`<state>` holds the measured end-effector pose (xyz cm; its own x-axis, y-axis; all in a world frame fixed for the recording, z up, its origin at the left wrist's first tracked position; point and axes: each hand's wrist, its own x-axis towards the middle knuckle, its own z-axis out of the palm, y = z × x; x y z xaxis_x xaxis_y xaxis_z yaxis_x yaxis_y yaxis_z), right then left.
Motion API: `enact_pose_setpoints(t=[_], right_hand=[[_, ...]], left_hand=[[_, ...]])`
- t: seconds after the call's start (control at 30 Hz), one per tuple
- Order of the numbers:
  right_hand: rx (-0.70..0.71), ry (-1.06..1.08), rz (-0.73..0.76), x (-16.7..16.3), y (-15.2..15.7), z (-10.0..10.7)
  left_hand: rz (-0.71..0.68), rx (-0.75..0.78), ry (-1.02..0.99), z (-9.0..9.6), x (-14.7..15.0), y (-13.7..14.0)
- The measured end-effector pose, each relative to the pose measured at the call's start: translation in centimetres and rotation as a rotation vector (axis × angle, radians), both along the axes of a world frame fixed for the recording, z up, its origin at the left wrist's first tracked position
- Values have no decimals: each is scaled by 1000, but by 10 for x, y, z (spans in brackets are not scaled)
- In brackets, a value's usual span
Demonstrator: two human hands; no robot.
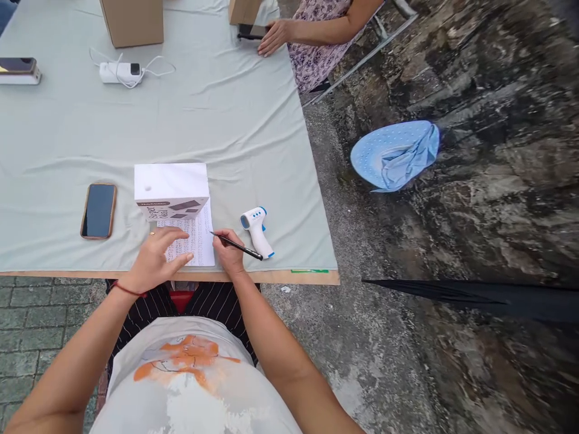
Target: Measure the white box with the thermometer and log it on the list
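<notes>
A black pen (248,251) is gripped in my right hand (230,253), its tip pointing up and left over the right edge of a printed sheet (203,247). My left hand (160,253), with a ring and a red wrist cord, rests over the sheet's left part, fingers apart and thumb stretched out. Just beyond both hands a white box (172,181) with printed pictures on its near side stands on the sheet's far part and hides it. To the right of my right hand lies a white and blue infrared thermometer (257,232).
A phone in a brown case (98,211) lies left of the box. Farther back are a white device with a cable (120,72), a cardboard box (133,21) and another phone on a white block (18,70). Another person's hand (275,37) touches a dark object. A blue hat (395,155) lies on rock.
</notes>
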<state>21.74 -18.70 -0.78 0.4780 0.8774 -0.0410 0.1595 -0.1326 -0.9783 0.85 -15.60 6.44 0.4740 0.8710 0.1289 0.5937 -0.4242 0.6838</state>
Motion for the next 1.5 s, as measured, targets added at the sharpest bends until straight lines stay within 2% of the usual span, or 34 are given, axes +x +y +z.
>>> enact_pose_setpoints(t=[0.07,0.13,0.3,0.5,0.73,1.13,1.5], right_hand=[[-1,-50,-8,0,0,0],[8,-69,-2,0,-1,0],[48,-128,-12,0,-4,-4],[60,-169,39,1,-7,-8],[76,-190,42,1,-7,-10],[68,-231,69,2,-7,-6],[59,-228,65,2,-7,-5]], left_hand=[[-161,72,102,-2,19,-5],[-252,150,251,-10,39,-11],[-238,258,450,-36,63,-30],[-204,336,438,-47,59,-40],[-214,297,469,-46,63,-39],[-218,330,461,-46,63,-40],[-224,299,460,-46,62,-40]])
